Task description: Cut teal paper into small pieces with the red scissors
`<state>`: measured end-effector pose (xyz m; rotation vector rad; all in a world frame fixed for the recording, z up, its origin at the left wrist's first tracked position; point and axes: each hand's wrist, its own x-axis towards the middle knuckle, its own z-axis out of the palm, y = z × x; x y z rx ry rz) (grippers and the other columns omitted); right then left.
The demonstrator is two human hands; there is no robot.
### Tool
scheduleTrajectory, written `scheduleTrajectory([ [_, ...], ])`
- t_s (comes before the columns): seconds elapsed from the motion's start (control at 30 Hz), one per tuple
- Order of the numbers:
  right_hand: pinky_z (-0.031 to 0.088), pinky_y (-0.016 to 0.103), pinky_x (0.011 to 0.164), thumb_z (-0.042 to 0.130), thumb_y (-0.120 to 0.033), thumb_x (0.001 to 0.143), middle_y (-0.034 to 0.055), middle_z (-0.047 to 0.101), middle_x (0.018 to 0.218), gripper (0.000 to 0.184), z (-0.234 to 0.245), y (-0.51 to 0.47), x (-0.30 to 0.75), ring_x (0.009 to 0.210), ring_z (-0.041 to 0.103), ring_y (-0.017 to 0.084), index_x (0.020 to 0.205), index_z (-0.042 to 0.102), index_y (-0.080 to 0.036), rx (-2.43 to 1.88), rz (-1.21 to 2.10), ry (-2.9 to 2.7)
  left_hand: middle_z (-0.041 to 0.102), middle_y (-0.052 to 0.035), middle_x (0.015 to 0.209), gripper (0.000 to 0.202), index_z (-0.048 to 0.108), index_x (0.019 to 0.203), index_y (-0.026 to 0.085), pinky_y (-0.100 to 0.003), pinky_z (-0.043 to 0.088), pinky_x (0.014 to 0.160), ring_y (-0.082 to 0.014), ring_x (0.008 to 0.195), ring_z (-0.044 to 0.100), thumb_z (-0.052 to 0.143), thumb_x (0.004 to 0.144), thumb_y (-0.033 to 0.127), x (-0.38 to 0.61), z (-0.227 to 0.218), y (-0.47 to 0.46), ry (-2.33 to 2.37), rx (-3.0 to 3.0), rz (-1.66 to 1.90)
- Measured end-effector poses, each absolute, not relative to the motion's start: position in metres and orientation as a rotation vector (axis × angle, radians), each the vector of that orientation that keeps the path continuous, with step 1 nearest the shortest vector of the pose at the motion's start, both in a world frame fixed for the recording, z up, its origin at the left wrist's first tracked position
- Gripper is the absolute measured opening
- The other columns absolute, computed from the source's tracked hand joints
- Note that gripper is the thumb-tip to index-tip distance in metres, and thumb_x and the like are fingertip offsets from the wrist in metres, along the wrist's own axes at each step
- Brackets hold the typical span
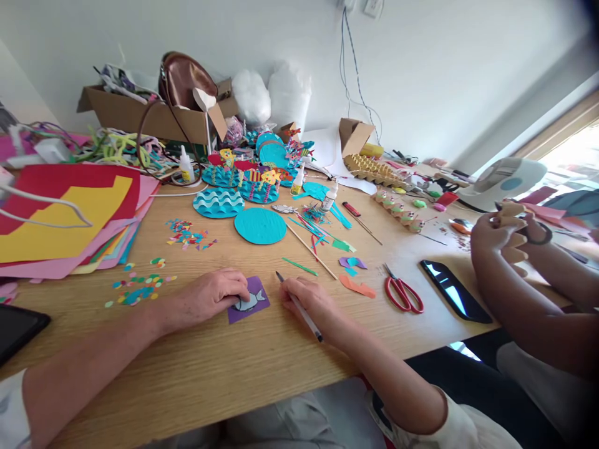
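My left hand (228, 288) has its fingers curled together and pinned on a pale paper fish (256, 299), which lies on a small purple paper square (239, 315). A dark outline shows around the fish. My right hand (306, 304) is closed around a pen (306, 318), its tip just right of the purple square and apart from it. A thin green paper strip (300, 267) and a wooden stick (311, 251) lie beyond that hand. Red-handled scissors (403, 292) rest farther right.
Round blue card (260, 226) and blue wavy pieces lie ahead, with glue bottles (329, 197) behind. Coloured paper sheets (70, 212) and confetti (140, 290) are at left. A phone (453, 290) lies at right, near another person's hands (498, 234) holding cut egg-carton card and scissors.
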<state>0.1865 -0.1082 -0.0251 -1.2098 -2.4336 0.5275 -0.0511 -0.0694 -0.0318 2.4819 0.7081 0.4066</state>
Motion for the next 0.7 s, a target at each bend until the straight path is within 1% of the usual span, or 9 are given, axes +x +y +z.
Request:
scheduleTrajectory([
  [0.1, 0.033, 0.021, 0.056, 0.038, -0.003, 0.070, -0.0031, 0.049, 0.064, 0.018, -0.021, -0.106, 0.188, 0.061, 0.045, 0.011, 0.068, 0.045, -0.020, -1.243, 0.571, -2.372, 0.063, -0.0032, 0.090, 0.020, 0.065, 0.088, 0.019, -0.025, 0.042, 0.078, -0.0145, 0.086, 0.056, 0.046, 0.086, 0.015, -0.051, -0.033, -0.069, 0.712, 2.485, 0.406],
  [0.2, 0.034, 0.021, 0.055, 0.043, -0.011, 0.073, -0.0029, 0.049, 0.064, 0.011, -0.007, -0.097, 0.199, 0.059, 0.045, 0.011, 0.070, 0.047, -0.020, -1.408, 0.548, -2.162, 0.063, -0.0032, 0.092, 0.019, 0.065, 0.089, 0.020, -0.026, 0.042, 0.079, -0.0150, 0.088, 0.056, 0.047, 0.085, 0.015, -0.050, -0.034, -0.068, 0.720, 2.489, 0.400],
  [0.33, 0.033, 0.022, 0.053, 0.047, -0.020, 0.073, -0.0030, 0.047, 0.060, 0.001, 0.007, -0.063, 0.229, 0.055, 0.042, 0.012, 0.073, 0.048, -0.020, -1.581, 0.395, -1.936, 0.064, -0.0038, 0.092, 0.019, 0.066, 0.088, 0.019, -0.026, 0.042, 0.079, -0.0155, 0.088, 0.057, 0.048, 0.085, 0.013, -0.050, -0.033, -0.068, 0.722, 2.485, 0.389],
  [0.47, 0.031, 0.024, 0.052, 0.051, -0.022, 0.068, -0.0023, 0.047, 0.057, 0.004, -0.004, -0.022, 0.256, 0.054, 0.042, 0.012, 0.068, 0.047, -0.019, -1.654, 0.361, -1.865, 0.063, -0.0039, 0.091, 0.020, 0.066, 0.089, 0.018, -0.025, 0.042, 0.076, -0.0152, 0.086, 0.056, 0.048, 0.084, 0.011, -0.050, -0.031, -0.070, 0.704, 2.461, 0.395],
  [0.53, 0.031, 0.024, 0.050, 0.052, -0.022, 0.066, -0.0024, 0.048, 0.055, 0.004, -0.014, -0.009, 0.263, 0.051, 0.042, 0.012, 0.068, 0.050, -0.019, -1.678, 0.371, -1.849, 0.062, -0.0035, 0.090, 0.020, 0.065, 0.088, 0.018, -0.024, 0.042, 0.076, -0.0149, 0.085, 0.056, 0.047, 0.084, 0.011, -0.051, -0.032, -0.070, 0.693, 2.457, 0.415],
  [0.7, 0.029, 0.024, 0.048, 0.055, -0.022, 0.064, -0.0024, 0.048, 0.049, 0.004, -0.020, -0.002, 0.268, 0.048, 0.042, 0.013, 0.064, 0.054, -0.018, -1.709, 0.376, -1.785, 0.062, -0.0028, 0.090, 0.019, 0.065, 0.089, 0.020, -0.024, 0.041, 0.077, -0.0146, 0.085, 0.055, 0.047, 0.085, 0.012, -0.052, -0.034, -0.069, 0.682, 2.455, 0.450],
])
